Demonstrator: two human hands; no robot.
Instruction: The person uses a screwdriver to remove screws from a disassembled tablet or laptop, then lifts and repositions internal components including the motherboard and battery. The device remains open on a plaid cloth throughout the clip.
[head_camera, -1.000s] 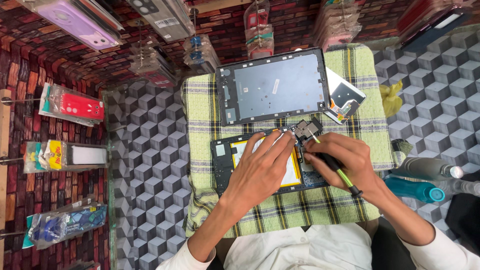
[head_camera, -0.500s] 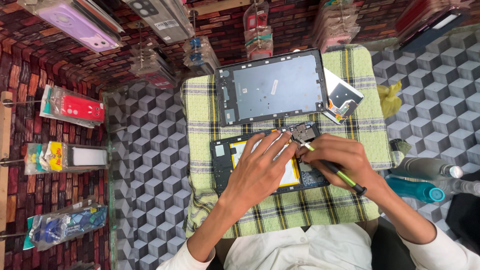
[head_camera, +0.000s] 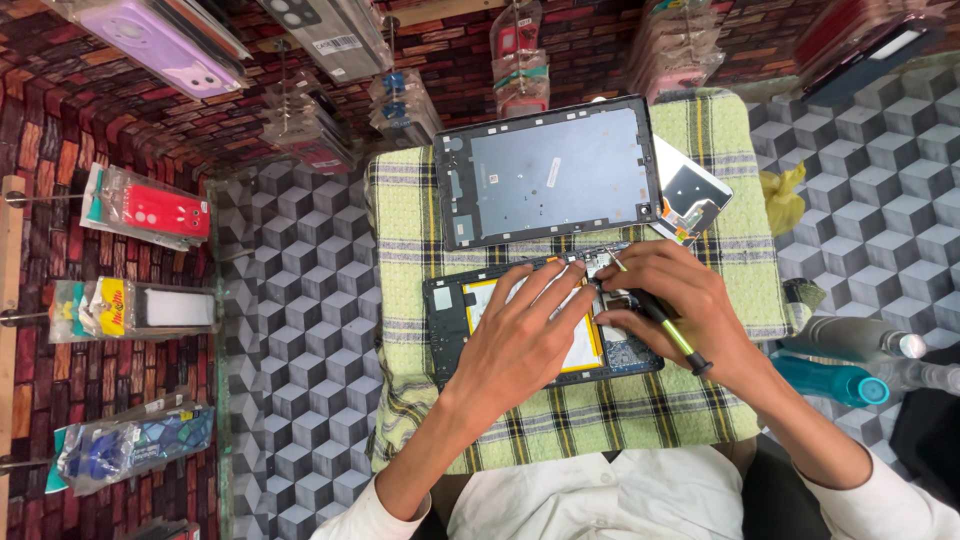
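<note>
Cube-patterned table (head_camera: 300, 330) under green plaid cloth (head_camera: 400, 220); teal bottle (head_camera: 830, 382), yellow rag (head_camera: 783, 195).

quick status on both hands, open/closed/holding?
Left hand: open, fingers spread flat on the opened black tablet body with yellow-edged battery.
Right hand: closed on a thin yellow-green-handled screwdriver, tip at the tablet.

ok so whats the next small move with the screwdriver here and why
Probably keep the screwdriver tip on the top edge of the opened tablet and turn it, since the right hand grips it there while the left hand lies flat on the yellow-edged battery, steadying it.
</note>
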